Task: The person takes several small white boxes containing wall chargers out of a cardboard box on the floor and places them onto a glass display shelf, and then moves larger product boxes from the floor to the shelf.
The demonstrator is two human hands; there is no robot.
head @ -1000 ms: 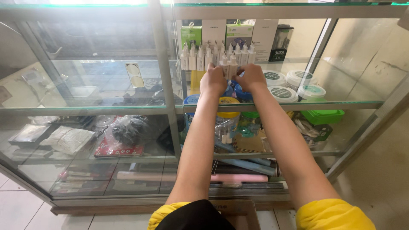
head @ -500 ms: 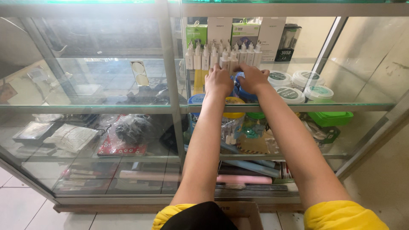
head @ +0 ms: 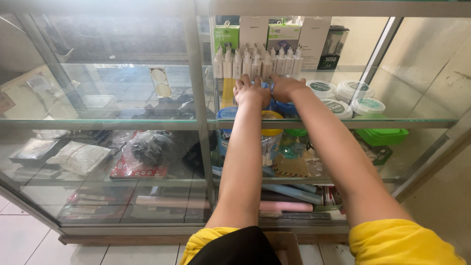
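Both my arms reach into a glass display cabinet, over its upper glass shelf (head: 422, 119). A row of several small white charger plugs (head: 257, 64) stands upright on that shelf. My left hand (head: 251, 92) lies palm down with its fingers spread, the fingertips touching the foot of the row. My right hand (head: 288, 87) is beside it, fingers curled towards the plugs on the right. Whether it grips one is hidden. A blue object (head: 282, 107) lies under the two hands.
Boxed goods, among them a green box (head: 226, 37), stand behind the plugs. Round white tubs with green lids (head: 368, 105) sit to the right. A metal upright (head: 198, 108) divides the cabinet. Lower shelves hold a green container (head: 381, 136), bags and long packets.
Both hands stay at the row of plugs. Only the view shifts slightly sideways and back.
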